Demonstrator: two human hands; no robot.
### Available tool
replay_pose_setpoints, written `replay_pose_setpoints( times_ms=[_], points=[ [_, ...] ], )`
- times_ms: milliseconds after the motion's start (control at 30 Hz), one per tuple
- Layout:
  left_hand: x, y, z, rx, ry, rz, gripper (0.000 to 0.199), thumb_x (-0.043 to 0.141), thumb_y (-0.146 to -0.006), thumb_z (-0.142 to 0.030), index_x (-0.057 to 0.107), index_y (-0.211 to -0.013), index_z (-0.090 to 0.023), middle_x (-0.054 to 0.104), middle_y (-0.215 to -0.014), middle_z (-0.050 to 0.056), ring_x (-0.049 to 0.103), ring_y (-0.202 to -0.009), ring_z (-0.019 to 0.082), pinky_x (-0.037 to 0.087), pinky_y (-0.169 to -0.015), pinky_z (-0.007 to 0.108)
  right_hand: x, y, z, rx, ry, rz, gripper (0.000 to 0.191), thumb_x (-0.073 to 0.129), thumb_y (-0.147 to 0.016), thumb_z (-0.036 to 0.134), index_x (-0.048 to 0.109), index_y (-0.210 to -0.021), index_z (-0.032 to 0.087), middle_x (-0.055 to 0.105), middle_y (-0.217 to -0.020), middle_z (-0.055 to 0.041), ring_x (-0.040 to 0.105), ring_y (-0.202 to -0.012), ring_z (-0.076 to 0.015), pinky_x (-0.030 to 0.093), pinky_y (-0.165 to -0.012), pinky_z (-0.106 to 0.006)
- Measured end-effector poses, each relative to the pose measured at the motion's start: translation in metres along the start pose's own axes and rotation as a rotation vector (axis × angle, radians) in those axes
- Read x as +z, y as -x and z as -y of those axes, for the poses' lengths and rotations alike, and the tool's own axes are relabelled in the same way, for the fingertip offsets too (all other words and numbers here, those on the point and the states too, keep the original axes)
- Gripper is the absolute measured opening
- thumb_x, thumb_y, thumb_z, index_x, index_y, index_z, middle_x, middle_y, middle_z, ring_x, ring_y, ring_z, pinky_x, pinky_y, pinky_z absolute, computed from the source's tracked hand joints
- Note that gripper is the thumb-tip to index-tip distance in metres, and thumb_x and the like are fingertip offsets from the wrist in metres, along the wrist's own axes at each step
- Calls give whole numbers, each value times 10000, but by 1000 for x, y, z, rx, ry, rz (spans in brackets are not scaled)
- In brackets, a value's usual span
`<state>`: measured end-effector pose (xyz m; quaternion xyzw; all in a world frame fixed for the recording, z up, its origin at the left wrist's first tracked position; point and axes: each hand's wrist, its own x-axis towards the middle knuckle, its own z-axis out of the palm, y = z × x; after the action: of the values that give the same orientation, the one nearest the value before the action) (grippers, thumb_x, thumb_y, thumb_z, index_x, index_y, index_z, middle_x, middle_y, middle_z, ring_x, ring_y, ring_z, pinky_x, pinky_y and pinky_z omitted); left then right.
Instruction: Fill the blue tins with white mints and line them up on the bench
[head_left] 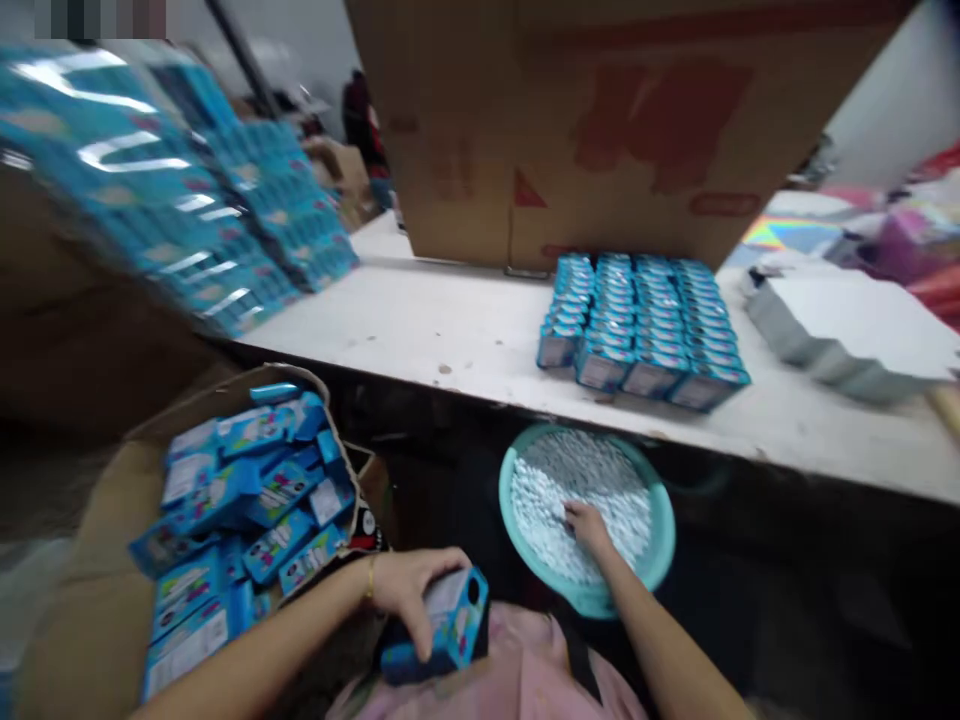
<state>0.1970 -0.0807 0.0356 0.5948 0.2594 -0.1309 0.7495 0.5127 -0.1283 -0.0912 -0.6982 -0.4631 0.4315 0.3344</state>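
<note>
My left hand (420, 592) is wrapped around a small blue printed box (459, 622), held low against my lap. One end of that box, with a dark round spot, faces up. To the right, my right hand (587, 526) reaches into a turquoise basin (661, 560). Its fingers are pinched together at the surface of many small white pieces (541, 520); whatever they grip is too small to make out. Darker grey pieces (577, 460) fill the basin's far part.
At the left, an open carton (97, 560) holds loose blue boxes (281, 490). The white table (405, 330) bears rows of blue boxes (637, 335), a stack of white sheets (862, 320) and a large cardboard box (465, 130). Shiny wrapped blue packs (150, 180) stand at the far left.
</note>
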Motion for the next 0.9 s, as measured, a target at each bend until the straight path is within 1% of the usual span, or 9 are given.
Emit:
replay_pose_setpoints(
  times_ms=[100, 167, 200, 300, 433, 533, 667, 800, 900],
  points=[
    [-10, -8, -4, 3, 66, 29, 743, 799, -376, -233, 473, -1044, -225, 573, -927, -10, 537, -819, 158, 442, -716, 256, -15, -3, -7, 85, -47, -36, 187, 424, -578, 196, 602, -587, 141, 553, -516, 9, 493, -523, -108, 409, -537, -217],
    [-17, -16, -12, 21, 109, -11, 650, 765, -461, -252, 473, -1040, -204, 577, -920, 4, 541, -805, 157, 441, -708, 260, -29, 0, -10, 111, -74, -51, 216, 421, -591, 182, 620, -660, 133, 561, -553, 9, 483, -523, -95, 399, -526, -205],
    [-20, -22, -18, 54, 121, -71, 597, 738, -512, -262, 470, -1041, -196, 578, -922, 10, 543, -806, 157, 439, -714, 264, -38, 3, -9, 115, -86, -55, 234, 422, -598, 180, 627, -699, 130, 565, -569, 7, 479, -523, -91, 396, -520, -203],
    [-27, -50, -33, 218, 107, -331, 483, 663, -610, -273, 449, -1035, -191, 575, -899, 9, 543, -799, 148, 436, -728, 274, -69, 18, 3, 82, -113, -41, 282, 439, -614, 184, 641, -797, 114, 573, -609, -4, 478, -535, -89, 391, -513, -202],
    [-28, -106, -46, 391, -107, -629, 450, 673, -568, -250, 476, -964, -175, 564, -809, -18, 534, -751, 140, 430, -716, 266, -110, 40, 35, 0, -56, -14, 327, 458, -655, 211, 649, -899, 108, 595, -662, -23, 480, -560, -95, 389, -519, -204],
    [-21, -144, -49, 416, -311, -791, 446, 664, -563, -256, 499, -969, -172, 559, -799, -20, 524, -749, 141, 419, -723, 263, -129, 50, 62, -42, 87, 22, 339, 442, -698, 222, 647, -952, 132, 614, -698, -22, 484, -569, -97, 393, -537, -206],
    [-10, -172, -50, 376, -523, -840, 432, 639, -584, -255, 517, -994, -191, 564, -837, -9, 518, -788, 158, 412, -747, 278, -136, 53, 96, -87, 458, 81, 300, 419, -731, 173, 665, -902, 199, 645, -797, -25, 537, -695, -120, 384, -606, -198],
    [-6, -181, -47, 370, -642, -869, 444, 637, -583, -258, 515, -1006, -203, 565, -914, 3, 509, -848, 174, 405, -787, 298, -132, 55, 128, -52, 900, 101, 284, 402, -753, 149, 662, -835, 229, 652, -845, -48, 559, -827, -157, 371, -661, -209],
    [-5, -184, -42, 389, -708, -869, 437, 627, -596, -249, 515, -1017, -213, 565, -965, 11, 497, -894, 187, 395, -816, 312, -122, 56, 151, -34, 1103, 128, 294, 392, -745, 113, 641, -868, 212, 641, -884, -82, 571, -851, -183, 380, -687, -244]
  ],
)
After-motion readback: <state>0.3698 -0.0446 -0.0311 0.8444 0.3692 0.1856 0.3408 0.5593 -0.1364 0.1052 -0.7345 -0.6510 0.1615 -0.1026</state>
